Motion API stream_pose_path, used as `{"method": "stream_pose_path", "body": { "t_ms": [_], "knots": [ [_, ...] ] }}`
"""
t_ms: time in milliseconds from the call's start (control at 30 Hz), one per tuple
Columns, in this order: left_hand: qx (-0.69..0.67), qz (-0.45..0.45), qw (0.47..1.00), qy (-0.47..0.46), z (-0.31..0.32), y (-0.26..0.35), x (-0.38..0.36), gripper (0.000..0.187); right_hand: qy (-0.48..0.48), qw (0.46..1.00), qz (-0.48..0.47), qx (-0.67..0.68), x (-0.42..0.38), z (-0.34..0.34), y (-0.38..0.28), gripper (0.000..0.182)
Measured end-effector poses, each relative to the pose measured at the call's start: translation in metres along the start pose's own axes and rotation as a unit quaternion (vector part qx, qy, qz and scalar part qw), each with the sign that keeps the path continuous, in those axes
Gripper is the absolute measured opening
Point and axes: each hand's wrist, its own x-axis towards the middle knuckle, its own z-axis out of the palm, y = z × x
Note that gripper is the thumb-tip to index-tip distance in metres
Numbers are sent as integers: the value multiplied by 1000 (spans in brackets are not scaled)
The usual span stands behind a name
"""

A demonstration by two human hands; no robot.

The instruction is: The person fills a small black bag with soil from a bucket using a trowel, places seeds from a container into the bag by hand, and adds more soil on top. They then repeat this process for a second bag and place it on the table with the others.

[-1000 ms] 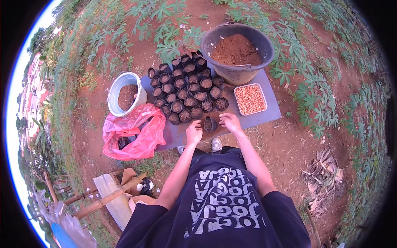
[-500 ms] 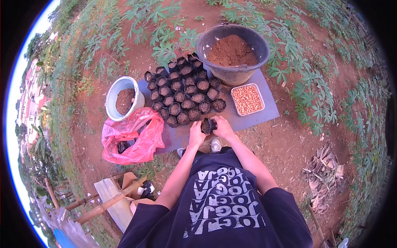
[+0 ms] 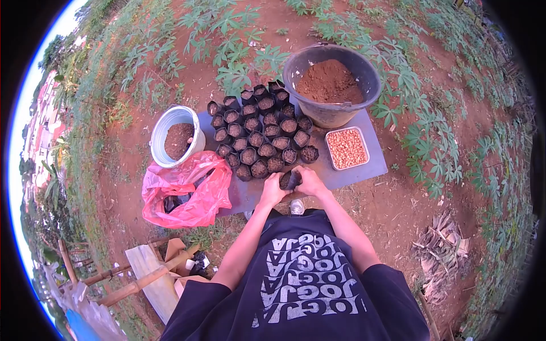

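Between my two hands is a black plastic seedling bag (image 3: 290, 180), held at the front edge of the grey table. My left hand (image 3: 274, 190) grips its left side, and my right hand (image 3: 310, 183) has fingers closed on its right side. How full the bag is, I cannot make out. Just beyond my hands, a cluster of black seedling bags (image 3: 256, 139) stands upright, packed close together and filled with brown soil. A square clear tub of orange-yellow corn kernels (image 3: 346, 149) sits to the right of them.
A large dark bucket of reddish soil (image 3: 333, 85) stands at the back right. On the left are a white pail (image 3: 194, 139) with soil and a pink plastic bag (image 3: 187, 196) holding something black. Bamboo poles (image 3: 136, 284) lie lower left; leafy plants (image 3: 392, 74) grow beyond the table.
The view has shifted slightly, so the table things appear a little lower and further right. Both hands stay on the seedling bag, which now looks more tilted.
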Motion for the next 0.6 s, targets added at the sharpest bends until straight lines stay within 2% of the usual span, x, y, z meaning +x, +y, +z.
{"method": "stream_pose_path", "body": {
  "t_ms": [133, 200, 233, 300, 333, 400, 467, 500, 567, 600],
  "knots": [
    [-61, 1, 998, 11, -31, 10, -12, 64, -75, 981, -21, 175, 7, -5, -2, 65],
    [-97, 5, 995, 6, -48, 10, -19, 67, -91, 967, -37, 235, 8, -1, -10, 63],
    [-183, -20, 983, -10, -60, 14, -22, 71, -94, 962, -47, 252, 4, -3, -24, 62],
    [-353, -72, 932, -38, -83, 16, -35, 78, -111, 951, -46, 285, 4, -7, -52, 62],
    [-385, -34, 920, -61, -93, 7, -41, 79, -124, 945, -35, 301, 4, -7, -67, 62],
    [-564, -49, 821, -65, -118, -4, -57, 73, -151, 936, -12, 317, 5, -10, -105, 60],
    [-697, -72, 711, -54, -136, -23, -60, 65, -175, 939, -65, 287, 21, -3, -133, 63],
    [-711, -128, 691, -24, -148, -20, -65, 65, -186, 939, -87, 276, 24, 1, -149, 65],
    [-731, -223, 644, 35, -177, -8, -55, 67, -252, 929, -57, 265, 35, 3, -194, 62],
    [-728, -251, 637, 36, -173, -30, -50, 64, -261, 926, -79, 262, 44, 19, -202, 61]
  ]
}}
